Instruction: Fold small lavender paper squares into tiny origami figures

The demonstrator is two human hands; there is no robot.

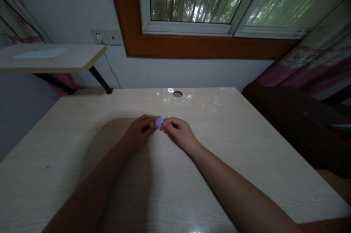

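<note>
A small piece of light purple paper (158, 122), seemingly folded, is held between my two hands just above the desk. My left hand (139, 129) pinches its left side between thumb and fingers. On the other side, my right hand (179, 130) grips the right edge with thumb and forefinger. Both hands are closed on the same piece, and their fingertips hide parts of its edges. Any fold lines are too small to make out.
The pale wood-grain desk (219, 174) has a round cable hole (177, 94) near its back edge. A raised shelf (82, 61) on black legs stands at the back left, with a white sheet (41, 53) on it. Beyond are a wall socket (106, 37) and a window. Dark furniture (296, 127) borders the right side.
</note>
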